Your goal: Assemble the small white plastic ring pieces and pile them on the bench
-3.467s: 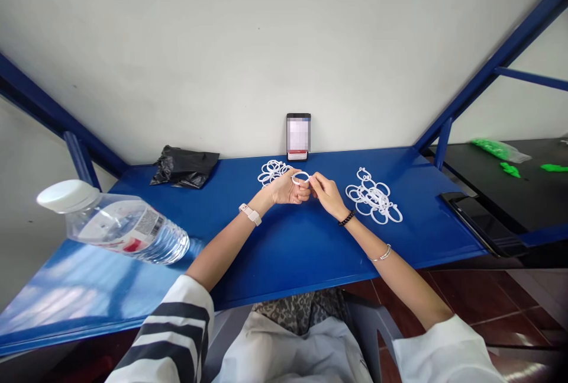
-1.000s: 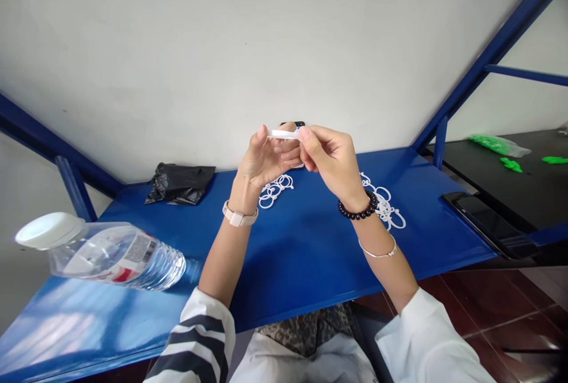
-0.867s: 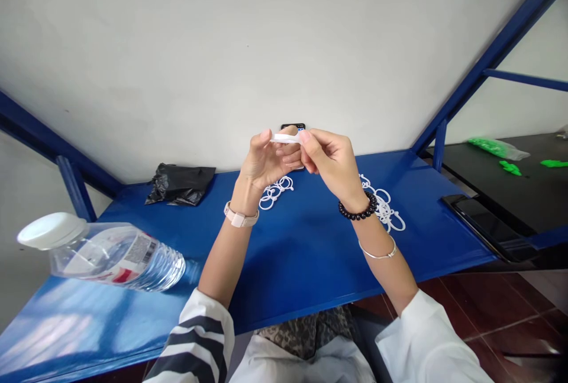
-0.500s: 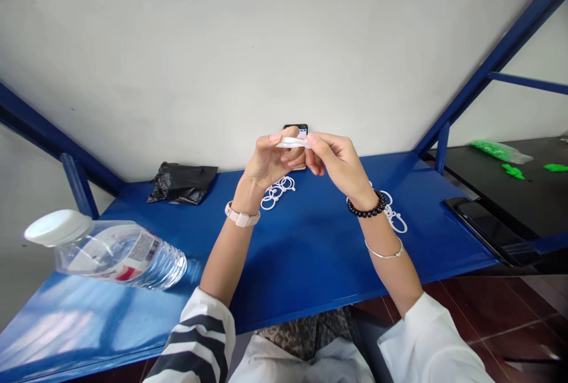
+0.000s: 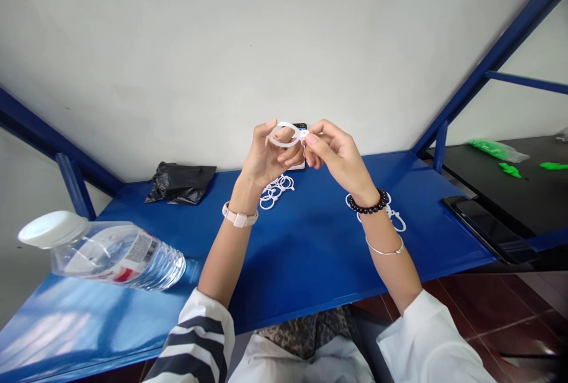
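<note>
We hold the ring (image 5: 285, 145) above the table (image 5: 302, 264), left hand (image 5: 265, 159) gripping one side, right hand (image 5: 339, 157) pinching its tab (image 5: 303, 134); likely light, springy and smooth, it should suit gentle fingertips there.

1 white ring (image 5: 284, 144) with a small tab (image 5: 303, 134), tilted, aloft between left hand (image 5: 261, 155) and right hand (image 5: 337, 149)

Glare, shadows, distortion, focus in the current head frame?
Head view throughout: pale glare on the glossy blue tabletop, lower left; a soft, dark shadow mid-tabletop; the white-capped clear plastic bottle looks stretched and leaning, likely wide-angle distortion; the raised thin white plastic ring reads fairly sharp.
</note>
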A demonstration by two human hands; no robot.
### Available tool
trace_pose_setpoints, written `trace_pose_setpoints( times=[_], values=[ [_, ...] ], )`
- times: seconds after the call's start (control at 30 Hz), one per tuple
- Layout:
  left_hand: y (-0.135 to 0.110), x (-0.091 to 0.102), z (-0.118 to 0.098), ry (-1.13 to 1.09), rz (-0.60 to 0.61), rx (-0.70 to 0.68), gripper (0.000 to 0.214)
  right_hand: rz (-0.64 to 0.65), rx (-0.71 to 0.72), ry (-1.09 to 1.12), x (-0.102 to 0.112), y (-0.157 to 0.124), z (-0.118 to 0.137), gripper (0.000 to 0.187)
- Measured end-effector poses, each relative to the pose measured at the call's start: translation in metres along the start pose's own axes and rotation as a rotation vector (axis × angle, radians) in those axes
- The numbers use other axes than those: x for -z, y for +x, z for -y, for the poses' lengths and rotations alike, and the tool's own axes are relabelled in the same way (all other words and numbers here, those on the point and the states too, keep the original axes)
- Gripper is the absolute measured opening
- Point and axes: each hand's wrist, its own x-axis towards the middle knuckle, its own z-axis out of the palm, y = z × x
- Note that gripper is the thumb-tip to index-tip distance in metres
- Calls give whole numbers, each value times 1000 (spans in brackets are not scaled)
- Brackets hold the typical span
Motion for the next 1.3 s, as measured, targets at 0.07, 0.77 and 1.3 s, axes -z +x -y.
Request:
trace_pose_setpoints(
  times=[0.07,0.77,1.3],
  values=[
    [0,1,1,-48,-15,12,58,-32,44,-62,0,0,-1,30],
    [-5,-14,3,-195,-25,143,50,-229,282,-419,1,-1,-4,30],
    [-1,-12,10,-89,-106,28,47,-207,179,-294,-2,-3,0,24]
  ],
)
